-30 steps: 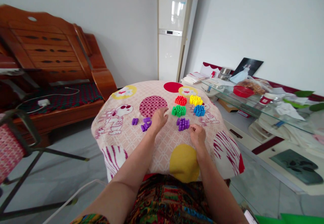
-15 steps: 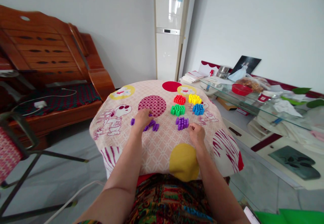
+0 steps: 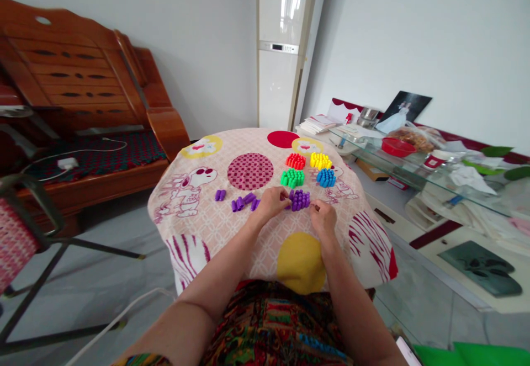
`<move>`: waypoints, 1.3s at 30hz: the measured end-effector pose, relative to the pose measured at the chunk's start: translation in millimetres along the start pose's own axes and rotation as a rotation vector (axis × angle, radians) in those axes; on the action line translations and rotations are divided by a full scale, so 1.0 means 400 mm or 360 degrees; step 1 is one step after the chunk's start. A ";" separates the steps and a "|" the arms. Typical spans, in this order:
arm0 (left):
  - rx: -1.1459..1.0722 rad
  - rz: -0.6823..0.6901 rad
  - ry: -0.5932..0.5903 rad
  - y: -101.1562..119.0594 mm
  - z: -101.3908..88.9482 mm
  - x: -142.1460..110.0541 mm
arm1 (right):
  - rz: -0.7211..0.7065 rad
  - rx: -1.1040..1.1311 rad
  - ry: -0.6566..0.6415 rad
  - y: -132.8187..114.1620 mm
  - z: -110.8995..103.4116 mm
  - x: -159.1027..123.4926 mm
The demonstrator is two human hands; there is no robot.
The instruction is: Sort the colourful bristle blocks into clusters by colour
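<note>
Small purple plastic pieces stand upright in a tight cluster (image 3: 300, 201) on the cloth-covered table. At the cluster's left edge my left hand (image 3: 272, 205) is closed in a pinch, with a bit of purple showing at its fingertips. My right hand (image 3: 324, 218) sits by the right edge with curled fingers; what they hold, if anything, is hidden. Several loose purple pieces (image 3: 238, 204) lie to the left of my left hand, and a purple pair (image 3: 220, 195) is farther left. Behind the cluster stand green (image 3: 292, 178), blue (image 3: 326, 178), red (image 3: 295, 161) and yellow (image 3: 321, 160) groups.
The round table has a patterned cloth (image 3: 265, 244). On the right is a glass-topped stand (image 3: 418, 170) bearing a red bowl (image 3: 398, 147), papers and a cup. A wooden bench (image 3: 83, 90) and a folding chair (image 3: 31, 233) stand on the left.
My left hand has moved right, from the loose purple pieces to the left edge of the purple cluster. My right hand has stayed by the cluster's right side.
</note>
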State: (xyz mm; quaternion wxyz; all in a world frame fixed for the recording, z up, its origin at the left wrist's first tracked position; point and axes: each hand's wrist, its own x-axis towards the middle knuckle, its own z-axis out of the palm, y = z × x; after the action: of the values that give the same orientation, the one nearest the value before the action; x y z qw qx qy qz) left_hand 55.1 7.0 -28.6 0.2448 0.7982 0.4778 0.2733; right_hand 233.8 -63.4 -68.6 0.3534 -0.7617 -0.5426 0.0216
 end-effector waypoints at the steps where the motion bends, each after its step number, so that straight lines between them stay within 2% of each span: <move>1: -0.0055 -0.0012 0.0006 0.000 0.002 -0.001 | -0.0006 0.0003 0.0000 -0.001 0.000 0.000; 8: -0.0377 -0.0183 -0.0022 -0.007 0.004 0.004 | 0.0016 0.0010 -0.0018 -0.003 -0.001 -0.001; 12: -0.0390 -0.0226 -0.0056 -0.007 0.016 0.004 | 0.0004 0.0016 0.0004 -0.003 -0.003 -0.001; 16: -0.0343 -0.0178 -0.0030 -0.004 0.017 0.001 | -0.0008 0.0026 0.0012 -0.002 -0.003 -0.001; 20: -0.0052 -0.0134 0.0169 -0.018 -0.022 -0.002 | -0.0013 0.0052 0.0001 0.002 0.000 0.000; 24: 0.0367 -0.0133 0.0305 -0.061 -0.106 -0.011 | 0.0001 0.0033 0.0015 0.004 0.004 0.000; 26: 0.0542 -0.0134 0.0249 -0.087 -0.148 -0.017 | 0.0001 0.0026 0.0018 0.004 0.004 0.000; 29: 0.0689 -0.0179 -0.0009 -0.123 -0.190 -0.023 | -0.0006 0.0019 0.0011 0.003 0.005 -0.001; 31: 0.0706 -0.0193 -0.0138 -0.141 -0.200 -0.026 | -0.0004 0.0020 0.0007 0.002 0.004 -0.001; 33: 0.0681 -0.0168 -0.0153 -0.153 -0.200 -0.027 | 0.0002 0.0018 0.0008 0.001 0.003 0.000; 36: 0.0601 -0.0123 -0.0022 -0.151 -0.189 -0.026 | 0.0010 0.0017 0.0007 0.001 0.003 0.001; 39: 0.0425 -0.0045 0.0126 -0.120 -0.165 -0.017 | 0.0001 0.0026 0.0013 0.003 0.004 0.001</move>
State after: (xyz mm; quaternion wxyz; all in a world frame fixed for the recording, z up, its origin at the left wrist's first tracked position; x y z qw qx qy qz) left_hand -21.8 29.8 -12.9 0.1212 0.8055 0.5302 0.2352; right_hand 234.1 -62.5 -70.2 0.3618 -0.7591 -0.5407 0.0230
